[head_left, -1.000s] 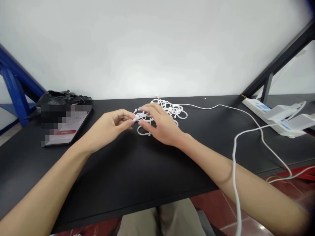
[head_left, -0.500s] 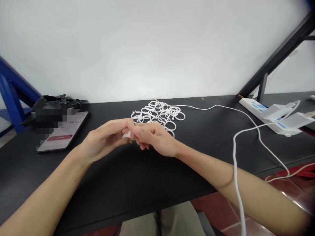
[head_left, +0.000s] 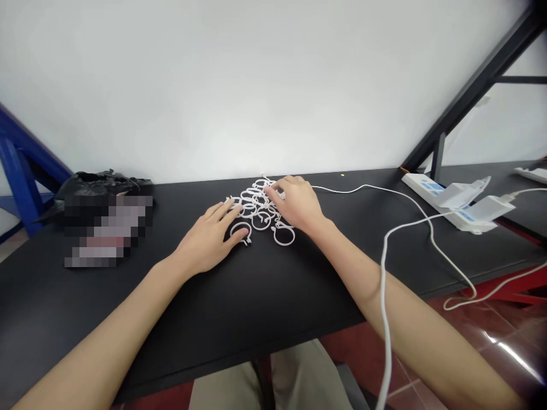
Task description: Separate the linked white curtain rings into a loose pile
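1. A pale wall point(head_left: 256, 91) stands behind our black table point(head_left: 243, 313).
2. Our white rings point(head_left: 255, 196) lie in a loose pile mid-table, toward the wall.
3. Our left hand point(head_left: 207, 242) spreads its fingers wide at the pile's left edge, thumb by a ring, gripping nothing we can see.
4. Our right hand point(head_left: 301, 202) curves over the pile's right side, fingers partly hidden; we cannot tell whether it grips any.
5. Blue labels point(head_left: 431, 185) on the strip point(head_left: 421, 188) at right are too small for us to read; the device point(head_left: 111, 228) at left is pixelated.
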`<state>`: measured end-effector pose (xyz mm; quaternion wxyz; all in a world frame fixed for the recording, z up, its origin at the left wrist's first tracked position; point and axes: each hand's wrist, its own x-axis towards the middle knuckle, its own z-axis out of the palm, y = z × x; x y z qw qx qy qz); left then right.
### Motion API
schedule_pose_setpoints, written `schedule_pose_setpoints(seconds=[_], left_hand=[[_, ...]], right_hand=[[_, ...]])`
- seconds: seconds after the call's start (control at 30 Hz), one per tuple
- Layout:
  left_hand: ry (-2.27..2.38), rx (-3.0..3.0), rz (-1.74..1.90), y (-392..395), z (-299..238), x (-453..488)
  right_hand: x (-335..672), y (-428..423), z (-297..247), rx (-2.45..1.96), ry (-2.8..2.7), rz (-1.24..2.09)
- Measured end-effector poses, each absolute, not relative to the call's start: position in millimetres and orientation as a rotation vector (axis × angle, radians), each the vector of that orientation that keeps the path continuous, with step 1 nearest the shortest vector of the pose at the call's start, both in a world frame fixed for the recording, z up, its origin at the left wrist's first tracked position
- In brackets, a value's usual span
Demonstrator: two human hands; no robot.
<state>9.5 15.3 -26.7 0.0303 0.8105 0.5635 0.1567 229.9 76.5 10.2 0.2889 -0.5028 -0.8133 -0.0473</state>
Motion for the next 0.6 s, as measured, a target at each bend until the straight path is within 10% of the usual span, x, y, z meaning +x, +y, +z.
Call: schedule_pose_setpoints(seconds=[0.6], left_hand=[[1.885,2.496,0.347,35.4,-32.7,40.0]], right_hand=[[235.9,68.3,-6.7,-1.600,-2.380,0.244]])
